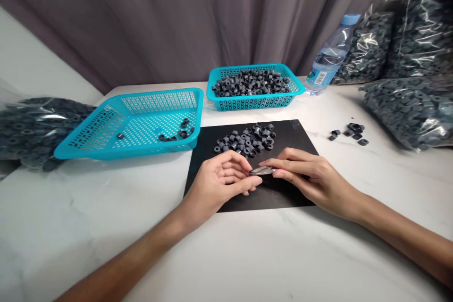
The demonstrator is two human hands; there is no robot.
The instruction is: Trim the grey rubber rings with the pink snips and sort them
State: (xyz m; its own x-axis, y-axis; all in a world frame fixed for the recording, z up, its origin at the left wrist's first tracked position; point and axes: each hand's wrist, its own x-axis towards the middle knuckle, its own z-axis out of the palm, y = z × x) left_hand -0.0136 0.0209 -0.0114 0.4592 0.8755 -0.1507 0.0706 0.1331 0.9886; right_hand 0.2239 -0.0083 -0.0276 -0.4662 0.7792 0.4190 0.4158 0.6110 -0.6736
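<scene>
My left hand (pixel 221 181) and my right hand (pixel 307 177) meet over the front of a black mat (pixel 293 134). Together their fingertips pinch a small grey pointed piece (pixel 262 170), perhaps a tool or a stack of rings; I cannot make out which. Just beyond the hands a pile of small dark grey rubber rings (pixel 246 140) lies on the mat. A tilted turquoise basket (pixel 106 127) on the left holds a few rings (pixel 179 133). A second turquoise basket (pixel 255 100) behind the mat is full of rings.
The white marble table (pixel 106 226) carries several loose rings (pixel 350 132) right of the mat. Clear bags of rings are stacked at the right (pixel 410 104) and lie at the left (pixel 31 127). A water bottle (pixel 331 56) stands at the back. Grey curtain behind.
</scene>
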